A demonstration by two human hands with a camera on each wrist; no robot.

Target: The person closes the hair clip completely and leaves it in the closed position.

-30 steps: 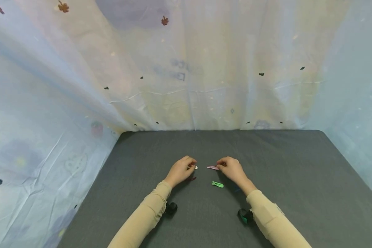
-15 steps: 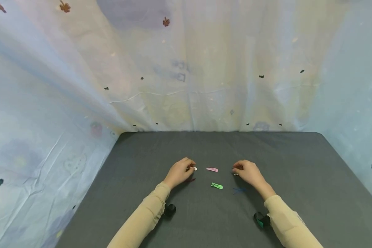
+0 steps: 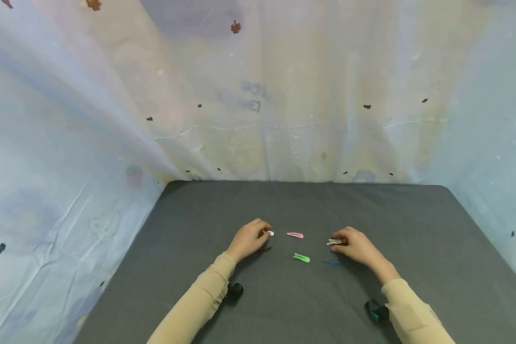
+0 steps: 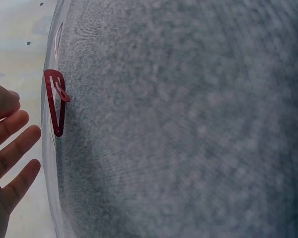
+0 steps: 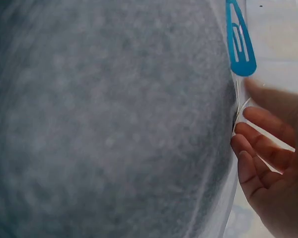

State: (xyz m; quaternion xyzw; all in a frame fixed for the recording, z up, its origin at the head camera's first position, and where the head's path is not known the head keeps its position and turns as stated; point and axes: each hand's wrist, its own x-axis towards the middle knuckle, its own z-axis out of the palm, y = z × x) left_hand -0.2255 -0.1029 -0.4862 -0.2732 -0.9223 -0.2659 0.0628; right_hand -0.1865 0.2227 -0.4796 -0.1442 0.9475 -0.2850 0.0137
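In the head view my left hand (image 3: 250, 240) reaches over a white hair clip (image 3: 271, 233), its fingertips partly covering it. I cannot tell whether they pinch it. A red hair clip (image 4: 53, 101) lies on the table close by that hand. My right hand (image 3: 356, 245) is at a second white hair clip (image 3: 333, 241), thumb and fingers apart around its near end. Nearer to me lies a blue hair clip (image 5: 242, 49). Between the hands are a pink hair clip (image 3: 295, 235) and a green hair clip (image 3: 301, 257).
A dark grey cloth covers the table (image 3: 284, 306). Patterned pale curtains (image 3: 301, 95) hang behind it and at both sides. Black wrist cameras (image 3: 234, 292) sit beneath the sleeves.
From beside the pink clip, my right hand has moved right to the second white clip, then slightly further right, uncovering more of it and the blue clip. My left hand has stayed nearly still.
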